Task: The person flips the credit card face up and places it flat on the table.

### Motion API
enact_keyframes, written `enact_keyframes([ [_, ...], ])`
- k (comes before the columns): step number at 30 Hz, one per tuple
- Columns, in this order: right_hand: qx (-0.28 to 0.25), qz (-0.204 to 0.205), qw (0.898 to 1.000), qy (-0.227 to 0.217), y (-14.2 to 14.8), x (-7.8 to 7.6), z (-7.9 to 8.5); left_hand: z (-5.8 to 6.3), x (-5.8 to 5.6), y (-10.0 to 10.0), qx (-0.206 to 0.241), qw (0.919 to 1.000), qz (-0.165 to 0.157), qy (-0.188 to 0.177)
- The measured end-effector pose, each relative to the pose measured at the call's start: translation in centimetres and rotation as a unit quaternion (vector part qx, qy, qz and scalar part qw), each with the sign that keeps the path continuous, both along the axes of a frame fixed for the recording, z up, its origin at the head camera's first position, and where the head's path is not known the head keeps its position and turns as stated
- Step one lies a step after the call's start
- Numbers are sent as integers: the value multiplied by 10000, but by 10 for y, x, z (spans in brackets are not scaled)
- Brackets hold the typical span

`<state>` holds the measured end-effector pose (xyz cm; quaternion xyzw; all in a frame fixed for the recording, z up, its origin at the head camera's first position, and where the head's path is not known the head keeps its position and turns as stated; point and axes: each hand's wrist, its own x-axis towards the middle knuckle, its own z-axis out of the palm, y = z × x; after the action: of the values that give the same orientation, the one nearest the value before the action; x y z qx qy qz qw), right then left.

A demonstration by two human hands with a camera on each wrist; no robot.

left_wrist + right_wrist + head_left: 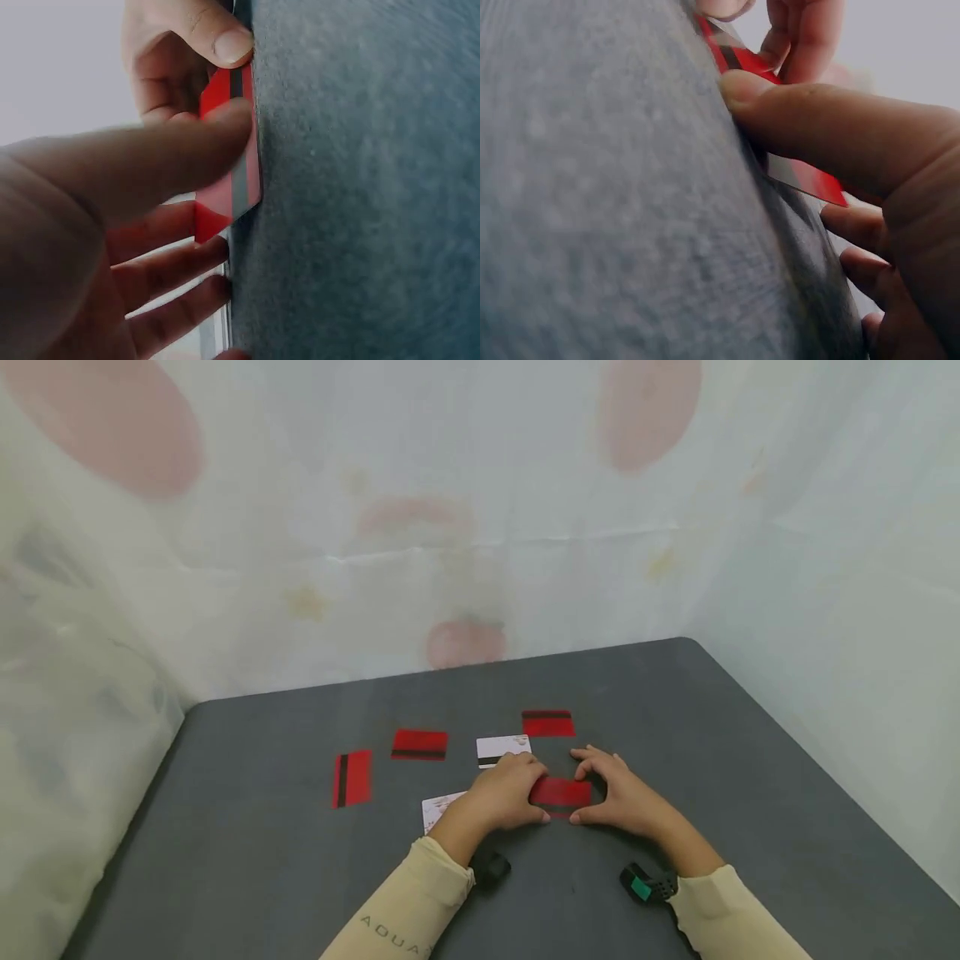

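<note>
A red card (562,793) with a dark stripe lies low over the dark grey table, between both hands. My left hand (504,793) holds it at the left end, thumb on the near edge and fingers at the far side. At the right end my right hand (622,797) grips it the same way, with curled thumb and forefinger. In the right wrist view the red card (810,180) shows a shadowed gap under one end. The left wrist view has the striped face of the card (238,180) partly behind the thumb.
Behind the left hand lies a white card (495,747); another white card (438,808) is partly covered by the left wrist. Other red cards lie at the back (549,727), centre-left (420,743) and far left (360,777). A pale curtain (525,585) surrounds the table (247,877).
</note>
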<state>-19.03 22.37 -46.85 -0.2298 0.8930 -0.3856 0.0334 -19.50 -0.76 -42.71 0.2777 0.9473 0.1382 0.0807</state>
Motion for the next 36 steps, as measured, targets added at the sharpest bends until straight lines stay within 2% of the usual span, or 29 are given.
enact_keyframes([
  [5,281,-140,9987,411,3,9,0,-6,5,7,81,9994,225,247],
  [8,442,-168,9976,500,3,13,0,-8,7,9,73,9990,321,318],
  [15,535,190,9957,738,8,14,2,-9,7,16,10,9988,363,326],
  [23,642,167,9911,1156,14,20,-1,-13,7,18,87,9996,180,206],
  [32,453,120,9931,1074,13,12,3,-10,-1,7,307,9995,90,-64],
  [36,556,24,9918,1152,12,12,3,-10,-3,7,418,9991,90,25],
])
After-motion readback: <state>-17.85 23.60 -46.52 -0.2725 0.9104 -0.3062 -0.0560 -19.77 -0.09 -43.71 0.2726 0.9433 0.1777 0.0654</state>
